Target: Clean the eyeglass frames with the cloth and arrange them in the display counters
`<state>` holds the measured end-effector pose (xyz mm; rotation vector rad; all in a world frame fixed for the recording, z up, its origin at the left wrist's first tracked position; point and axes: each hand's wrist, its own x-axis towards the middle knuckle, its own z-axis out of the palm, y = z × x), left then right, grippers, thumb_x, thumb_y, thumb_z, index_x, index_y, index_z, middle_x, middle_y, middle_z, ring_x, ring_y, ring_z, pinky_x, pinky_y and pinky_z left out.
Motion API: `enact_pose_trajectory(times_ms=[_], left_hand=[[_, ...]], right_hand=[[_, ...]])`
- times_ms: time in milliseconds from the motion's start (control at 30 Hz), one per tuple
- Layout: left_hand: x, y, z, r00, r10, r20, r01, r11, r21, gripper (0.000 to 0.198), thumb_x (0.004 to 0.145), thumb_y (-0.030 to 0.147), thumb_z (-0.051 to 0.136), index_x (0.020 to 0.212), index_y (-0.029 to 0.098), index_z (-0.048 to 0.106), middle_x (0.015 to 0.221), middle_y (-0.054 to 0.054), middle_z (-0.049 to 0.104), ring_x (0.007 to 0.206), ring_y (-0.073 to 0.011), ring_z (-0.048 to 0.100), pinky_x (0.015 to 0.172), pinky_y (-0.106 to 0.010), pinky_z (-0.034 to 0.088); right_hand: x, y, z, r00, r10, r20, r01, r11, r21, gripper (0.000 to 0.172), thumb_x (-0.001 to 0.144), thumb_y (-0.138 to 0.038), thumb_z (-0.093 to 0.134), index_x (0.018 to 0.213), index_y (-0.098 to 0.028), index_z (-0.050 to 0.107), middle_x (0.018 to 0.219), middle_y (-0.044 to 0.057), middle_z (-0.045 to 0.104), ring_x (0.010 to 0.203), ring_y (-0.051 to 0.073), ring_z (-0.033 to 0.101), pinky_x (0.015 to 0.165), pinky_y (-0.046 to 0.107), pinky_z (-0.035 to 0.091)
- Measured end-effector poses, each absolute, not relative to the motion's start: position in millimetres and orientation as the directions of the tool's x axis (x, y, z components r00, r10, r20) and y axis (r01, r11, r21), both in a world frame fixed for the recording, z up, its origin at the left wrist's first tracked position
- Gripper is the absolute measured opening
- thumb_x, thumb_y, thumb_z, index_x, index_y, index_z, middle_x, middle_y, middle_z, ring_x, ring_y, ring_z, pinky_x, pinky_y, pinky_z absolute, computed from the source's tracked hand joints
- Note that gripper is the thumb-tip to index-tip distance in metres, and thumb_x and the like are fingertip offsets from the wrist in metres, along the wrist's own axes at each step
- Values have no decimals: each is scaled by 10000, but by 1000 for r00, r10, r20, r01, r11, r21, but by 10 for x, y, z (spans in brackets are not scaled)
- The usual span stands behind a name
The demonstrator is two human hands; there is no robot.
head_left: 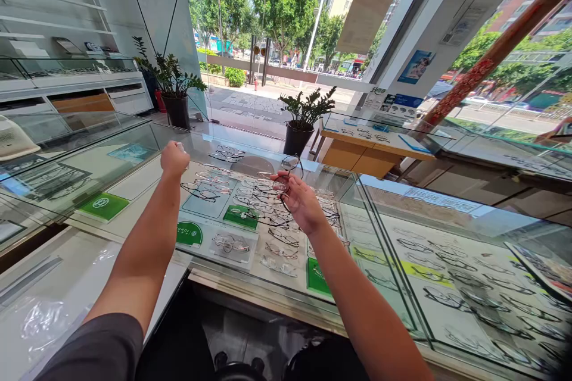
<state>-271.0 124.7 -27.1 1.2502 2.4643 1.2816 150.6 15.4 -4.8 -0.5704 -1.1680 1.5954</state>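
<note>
Both my arms reach out over a glass display counter full of eyeglass frames. My right hand pinches a pair of dark-rimmed glasses, which stands up above the fingers. My left hand is closed in a fist, with a small pale thing poking out of its top that I cannot make out. Under the glass, between and below my hands, lie several rows of glasses on trays with green brand cards.
Two potted plants stand at the counter's far edge. Another glass case with glasses runs to the right. More display cases and wall shelves are on the left. Large windows show a sunlit street.
</note>
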Motion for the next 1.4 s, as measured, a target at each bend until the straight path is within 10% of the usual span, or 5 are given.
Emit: enact_pose_trajectory(times_ms=[500,1400], left_hand=[[-2577,1145,-142,-708,626,326,616,323,719,430,908,319,813,1298,178,697,1383,-222,763,1314,-410,715,1119,-505,558],[-2424,1116,-73,-659,629,413,696,302,651,499,954,109,580,1430,149,725,1358,-209,786,1268,-404,723,1129,-507,553]], right_hand=[[1497,153,-57,-357,915,186,-407,27,-913,460,865,-619,925,1181,-297,834,1307,71,816,1021,211,705,810,330,593],[1484,144,-69,-358,915,188,-394,34,-918,444,875,-610,913,1181,-297,842,1304,71,821,1026,208,703,816,318,575]])
